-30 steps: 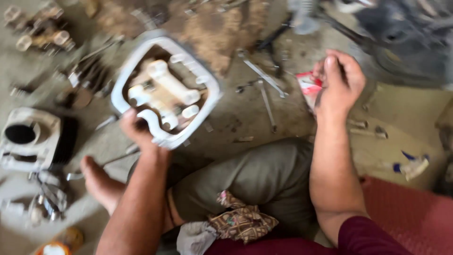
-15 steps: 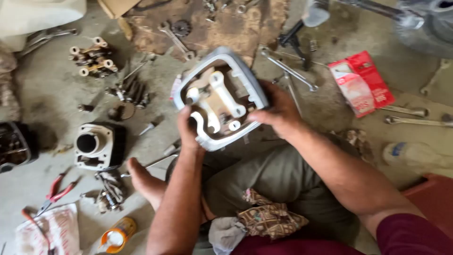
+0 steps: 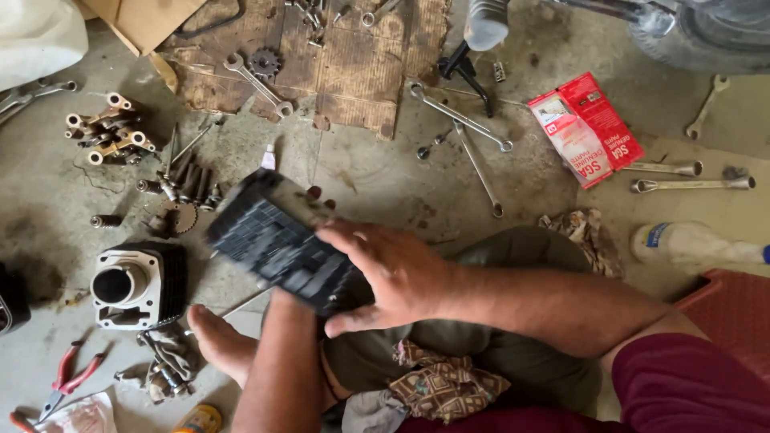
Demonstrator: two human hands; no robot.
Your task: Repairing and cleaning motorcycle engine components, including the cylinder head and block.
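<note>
I sit on the floor with a metal engine cylinder head held over my knee. Its dark finned side faces up and looks motion-blurred. My right hand lies flat across its near right corner, fingers spread over the fins. My left hand is hidden under the part; only the left forearm shows, rising to its underside. A patterned rag lies in my lap.
A finned cylinder block stands left of my bare foot. Loose bolts, a sprocket and red pliers lie at the left. Spanners, red packets, a plastic bottle and cardboard lie beyond.
My right hand left the red packet and came onto the cylinder head. The head was turned over, from its pale open side with rocker arms to the dark finned side, and brought nearer.
</note>
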